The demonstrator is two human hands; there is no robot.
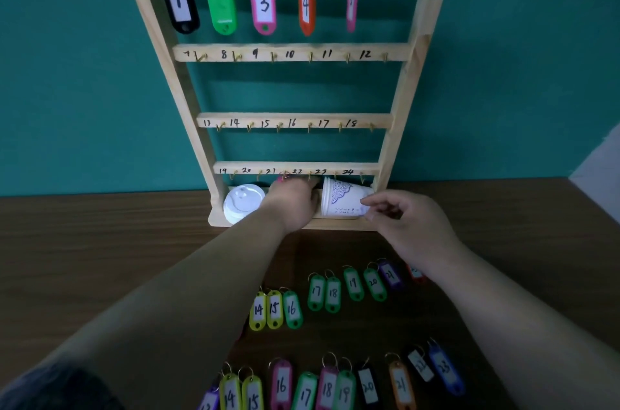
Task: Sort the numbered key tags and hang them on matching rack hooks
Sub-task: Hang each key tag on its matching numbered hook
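Note:
The wooden rack (399,114) stands against the teal wall, with numbered hooks in four rows. Tags 1 (179,1), 2 (220,3), 3 (263,2), 4 (306,3) and 5 (351,1) hang on the top row. My left hand (295,205) reaches under the bottom bar and grips a pink key tag (280,179), whose ring is at the hook between 21 and 22; most of the tag is hidden. My right hand (406,221) pinches the right end of a paper cup (340,196) lying on its side on the rack's base.
A white cup lid (241,203) leans on the base at the left. Several numbered tags lie on the brown table (100,241): yellow 14 (257,310), green 17 (316,292), and a nearer row with pink 16 (281,384) and blue 23 (444,367).

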